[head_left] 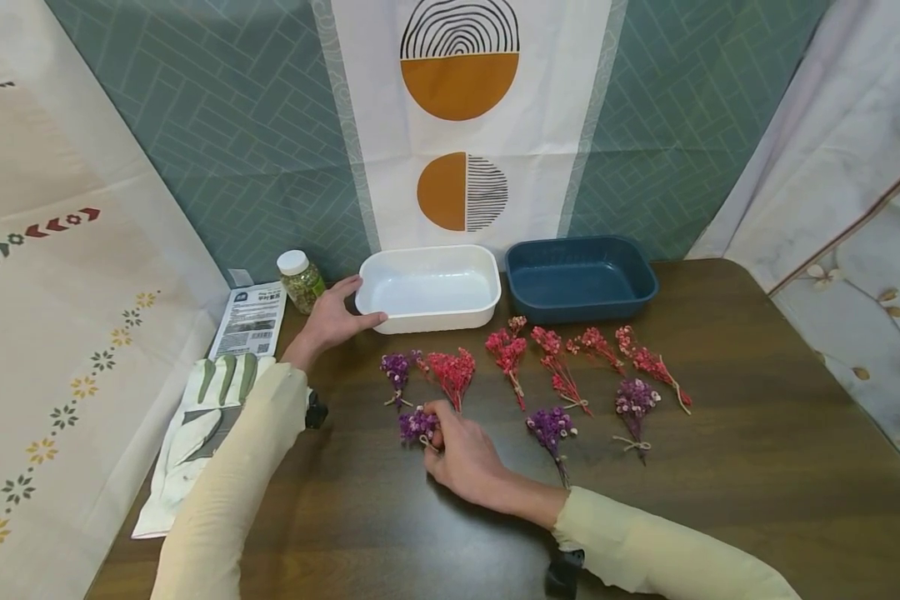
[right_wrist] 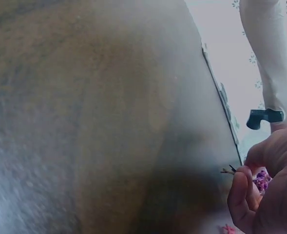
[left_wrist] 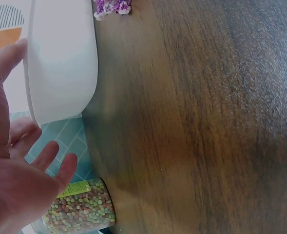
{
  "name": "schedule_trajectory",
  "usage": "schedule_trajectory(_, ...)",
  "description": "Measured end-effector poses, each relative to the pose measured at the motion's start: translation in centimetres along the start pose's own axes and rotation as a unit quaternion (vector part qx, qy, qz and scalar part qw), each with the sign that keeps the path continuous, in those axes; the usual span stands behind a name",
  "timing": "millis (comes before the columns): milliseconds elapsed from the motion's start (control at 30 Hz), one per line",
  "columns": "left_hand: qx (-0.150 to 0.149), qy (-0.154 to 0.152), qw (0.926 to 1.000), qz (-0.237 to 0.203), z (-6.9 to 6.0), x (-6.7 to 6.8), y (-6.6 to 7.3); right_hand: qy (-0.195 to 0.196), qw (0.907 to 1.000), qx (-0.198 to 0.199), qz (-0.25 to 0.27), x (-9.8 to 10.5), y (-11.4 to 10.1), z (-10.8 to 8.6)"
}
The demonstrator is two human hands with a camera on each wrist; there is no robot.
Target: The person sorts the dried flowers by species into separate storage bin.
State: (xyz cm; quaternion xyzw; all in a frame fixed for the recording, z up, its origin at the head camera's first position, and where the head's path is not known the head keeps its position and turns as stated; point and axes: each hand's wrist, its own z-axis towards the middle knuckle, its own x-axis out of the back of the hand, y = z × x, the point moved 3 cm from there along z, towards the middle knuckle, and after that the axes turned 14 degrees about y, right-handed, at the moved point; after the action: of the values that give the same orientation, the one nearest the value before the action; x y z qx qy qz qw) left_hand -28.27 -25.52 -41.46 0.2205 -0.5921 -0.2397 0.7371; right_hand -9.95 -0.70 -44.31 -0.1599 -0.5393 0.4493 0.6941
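A white rectangular dish (head_left: 442,321) stands at the back of the table. My left hand (head_left: 333,317) touches its left end, thumb at the front rim and the other fingers loosely spread, as the left wrist view also shows. In front of the dish, my right hand (head_left: 468,458) pinches a small bunch of purple dried flowers (head_left: 417,425) by its tied stems. In the right wrist view the stem ends (right_wrist: 227,171) poke out past the fingertips. Just beyond it lie another purple bunch (head_left: 396,371) and a red dried flower bunch (head_left: 452,372).
A dark blue dish (head_left: 581,312) stands right of the white one. Several red bunches (head_left: 558,367) and purple bunches (head_left: 551,429) lie on the wooden table (head_left: 720,500). At the left are a jar of small coloured pellets (head_left: 303,287), a printed packet (head_left: 251,321) and work gloves (head_left: 187,442).
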Motion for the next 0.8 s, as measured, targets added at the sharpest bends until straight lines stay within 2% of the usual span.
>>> schedule_trajectory(433,-0.003,-0.001,1.0,-0.004,-0.1,0.3,0.3,0.008,0.9995,0.022,0.023,2.2,-0.9,1.9)
schedule_trajectory(800,0.003,-0.003,1.0,-0.003,-0.1,0.0,0.2,-0.001,0.9996,0.021,0.018,5.0,-0.6,5.9)
